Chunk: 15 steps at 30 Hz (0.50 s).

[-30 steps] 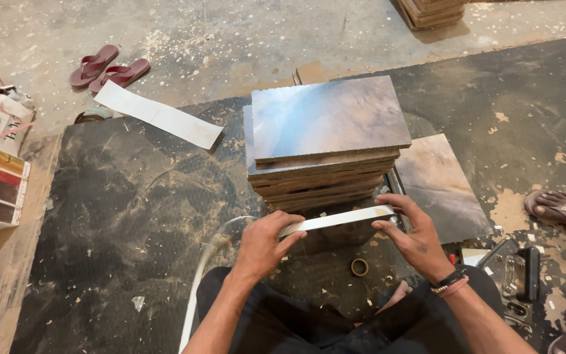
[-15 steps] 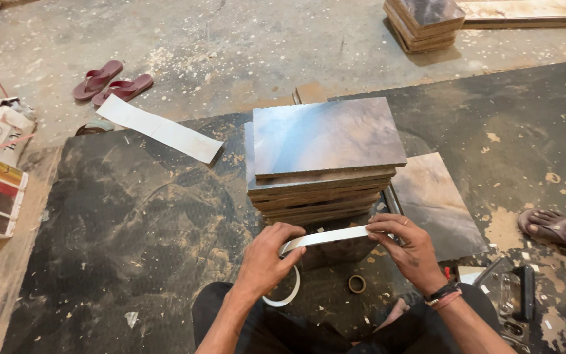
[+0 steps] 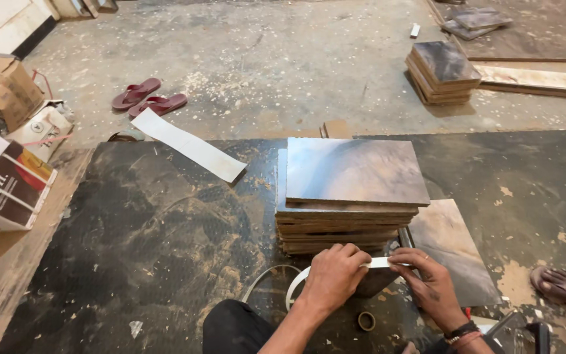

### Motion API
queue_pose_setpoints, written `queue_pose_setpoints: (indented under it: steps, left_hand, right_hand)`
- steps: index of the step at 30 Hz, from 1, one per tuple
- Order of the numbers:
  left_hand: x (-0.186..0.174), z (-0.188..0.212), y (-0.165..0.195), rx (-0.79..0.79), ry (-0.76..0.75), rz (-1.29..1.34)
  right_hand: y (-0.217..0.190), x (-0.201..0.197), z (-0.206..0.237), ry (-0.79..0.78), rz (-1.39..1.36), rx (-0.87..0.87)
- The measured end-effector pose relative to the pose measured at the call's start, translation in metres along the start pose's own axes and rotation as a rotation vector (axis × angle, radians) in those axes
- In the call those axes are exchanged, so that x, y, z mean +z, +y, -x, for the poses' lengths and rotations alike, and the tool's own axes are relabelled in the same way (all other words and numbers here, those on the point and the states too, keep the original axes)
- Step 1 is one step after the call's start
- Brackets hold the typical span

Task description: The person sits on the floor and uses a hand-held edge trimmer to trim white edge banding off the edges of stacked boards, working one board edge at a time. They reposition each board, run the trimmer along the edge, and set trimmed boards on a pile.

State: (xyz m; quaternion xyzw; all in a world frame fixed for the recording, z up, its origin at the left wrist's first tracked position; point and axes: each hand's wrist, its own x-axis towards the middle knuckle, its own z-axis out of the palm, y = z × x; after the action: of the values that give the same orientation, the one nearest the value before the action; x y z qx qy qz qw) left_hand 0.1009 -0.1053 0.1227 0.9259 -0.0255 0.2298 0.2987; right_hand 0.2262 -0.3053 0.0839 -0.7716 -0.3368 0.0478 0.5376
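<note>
A stack of dark laminated boards [image 3: 352,196] stands on a black mat [image 3: 152,242] in front of me. My left hand [image 3: 333,275] and my right hand [image 3: 427,278] both pinch a thin white edge-band strip [image 3: 380,263] against the near bottom edge of the stack. The hands are close together, with only a short piece of strip showing between them. The loose end of the strip curls down to the left of my left hand [image 3: 293,288]. A small tape roll [image 3: 365,320] lies on the mat between my forearms.
A single board [image 3: 450,252] lies flat to the right of the stack. A white strip [image 3: 188,144] and red sandals [image 3: 149,97] lie to the far left, cardboard boxes [image 3: 8,177] at the left edge. Another board stack [image 3: 441,71] sits far right. Someone's sandalled foot [image 3: 565,285] is at the right.
My hands have moved closer together along the strip, lower against the stack's near edge. The view has tilted up, showing more of the floor beyond.
</note>
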Motion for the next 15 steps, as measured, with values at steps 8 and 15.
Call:
queue_pose_setpoints:
  steps: [8, 15]
  left_hand:
    - [0.0056, 0.0014, -0.0023, -0.018, -0.017, 0.013]
    - [0.0066, 0.0005, -0.0033, 0.002, 0.01, 0.054]
  right_hand:
    - [0.0044, -0.0018, 0.002, 0.0, 0.0, 0.041]
    - [0.0084, -0.0018, 0.0035, -0.015, -0.093, 0.052]
